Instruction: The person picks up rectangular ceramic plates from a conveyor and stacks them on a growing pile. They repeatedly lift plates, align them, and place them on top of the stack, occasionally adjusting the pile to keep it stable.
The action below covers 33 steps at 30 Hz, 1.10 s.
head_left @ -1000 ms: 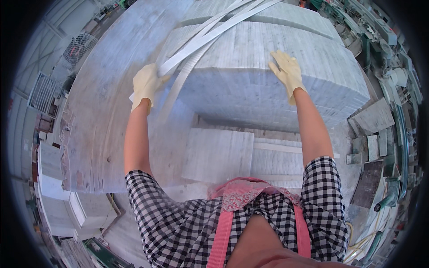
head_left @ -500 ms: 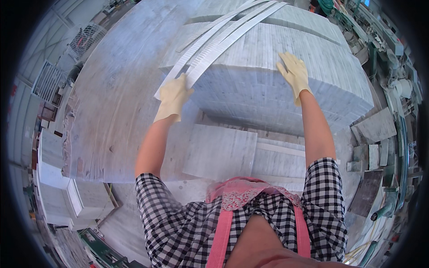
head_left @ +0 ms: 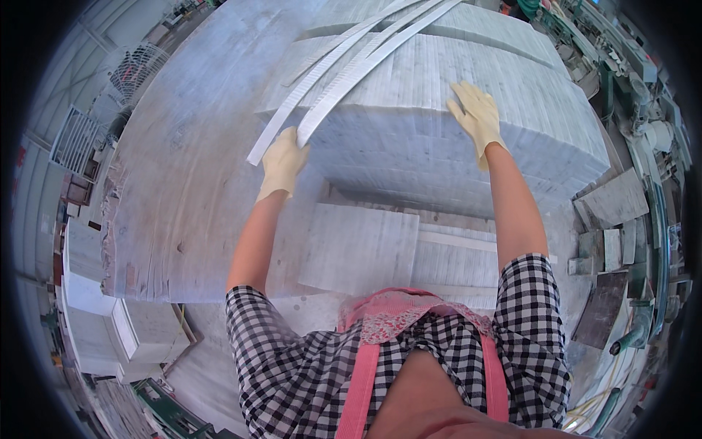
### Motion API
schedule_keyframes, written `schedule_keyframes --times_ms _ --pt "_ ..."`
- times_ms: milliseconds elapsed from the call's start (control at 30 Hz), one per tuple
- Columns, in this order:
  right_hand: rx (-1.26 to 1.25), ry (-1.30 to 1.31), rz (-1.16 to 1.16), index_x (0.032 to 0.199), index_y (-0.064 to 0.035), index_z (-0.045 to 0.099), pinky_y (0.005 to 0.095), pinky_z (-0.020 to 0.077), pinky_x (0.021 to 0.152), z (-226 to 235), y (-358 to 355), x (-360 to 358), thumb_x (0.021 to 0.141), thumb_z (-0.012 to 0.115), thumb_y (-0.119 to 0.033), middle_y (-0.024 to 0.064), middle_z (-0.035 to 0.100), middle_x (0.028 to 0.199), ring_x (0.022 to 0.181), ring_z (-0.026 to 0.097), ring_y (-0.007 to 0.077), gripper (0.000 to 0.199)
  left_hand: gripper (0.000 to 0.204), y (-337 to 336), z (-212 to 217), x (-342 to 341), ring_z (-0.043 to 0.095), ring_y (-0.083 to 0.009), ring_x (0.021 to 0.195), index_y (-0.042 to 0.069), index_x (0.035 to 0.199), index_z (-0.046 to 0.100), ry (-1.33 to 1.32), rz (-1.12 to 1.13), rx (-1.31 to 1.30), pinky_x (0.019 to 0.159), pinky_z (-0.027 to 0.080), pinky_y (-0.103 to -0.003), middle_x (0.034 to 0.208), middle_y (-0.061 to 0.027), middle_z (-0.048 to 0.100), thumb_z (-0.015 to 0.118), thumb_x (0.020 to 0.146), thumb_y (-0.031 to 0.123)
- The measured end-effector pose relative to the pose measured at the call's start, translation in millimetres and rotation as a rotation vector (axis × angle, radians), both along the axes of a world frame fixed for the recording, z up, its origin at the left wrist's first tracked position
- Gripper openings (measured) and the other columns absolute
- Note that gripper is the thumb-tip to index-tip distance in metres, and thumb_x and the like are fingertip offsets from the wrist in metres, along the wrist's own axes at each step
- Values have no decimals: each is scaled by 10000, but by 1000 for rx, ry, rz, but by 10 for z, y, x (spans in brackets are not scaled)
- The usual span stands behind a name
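Observation:
Long narrow white strips lie slantwise over the left part of a big stack of thin grey-white slabs, their near ends sticking out past its front edge. My left hand, in a cream rubber glove, is closed at the near end of one strip; its fingertips are partly hidden. Just left of it, another strip end hangs free. On the stack's top near the front edge rests my right hand, gloved alike, fingers spread and holding nothing.
A wide dusty board extends to the left of the stack. Below my arms lie a flat grey slab and further thin slabs. Offcut slabs and green machine parts stand at right; pale blocks stand lower left.
The near ends of the strips have spread apart, the left one shifting slightly left and down. My left hand has moved a little down; my right hand stays on the stack.

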State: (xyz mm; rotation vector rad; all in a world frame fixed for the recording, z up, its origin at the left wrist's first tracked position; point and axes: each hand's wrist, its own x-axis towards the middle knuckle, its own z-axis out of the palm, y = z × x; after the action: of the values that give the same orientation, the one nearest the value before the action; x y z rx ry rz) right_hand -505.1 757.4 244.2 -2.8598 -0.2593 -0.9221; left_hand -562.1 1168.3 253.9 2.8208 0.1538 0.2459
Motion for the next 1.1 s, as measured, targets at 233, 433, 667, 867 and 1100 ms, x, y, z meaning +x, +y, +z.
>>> schedule_keyframes --times_ms 233,433,667,867,1100 --pt "-65 2 10 1310 -189 604 409 385 1040 -55 -62 150 966 562 -417 57 574 1405 1309 511 228 416 449 -284 325 -328 664 -411 953 10 1181 603 101 -136 -197 822 490 -467 979 -266 686 622 829 288" --pt "-48 -9 42 1306 -195 611 413 399 1018 -66 -74 184 956 567 -425 64 597 1374 1273 538 219 421 481 -312 435 -502 663 -394 905 -3 1205 607 120 -173 -252 796 485 -451 954 -255 683 616 829 296" --pt "-94 39 9 1367 -199 582 413 401 1051 -89 -94 216 979 533 -450 111 572 1413 1303 529 276 464 493 -302 436 -575 667 -379 930 9 1225 598 113 -189 -282 810 491 -434 976 -248 685 619 842 319" --pt "-140 -72 44 1321 -182 610 428 412 1032 -128 -125 248 969 549 -443 94 602 1370 1280 543 267 443 566 -326 508 -732 663 -370 1009 23 1301 568 155 -170 -320 865 492 -420 1066 -237 689 643 864 375" --pt "-45 -197 77 1201 -147 655 403 426 977 -76 -48 125 923 617 -351 49 646 1187 1170 579 223 347 579 -373 518 -998 652 -424 1036 -2 1301 549 175 -186 -291 873 490 -447 1069 -291 678 662 839 327"
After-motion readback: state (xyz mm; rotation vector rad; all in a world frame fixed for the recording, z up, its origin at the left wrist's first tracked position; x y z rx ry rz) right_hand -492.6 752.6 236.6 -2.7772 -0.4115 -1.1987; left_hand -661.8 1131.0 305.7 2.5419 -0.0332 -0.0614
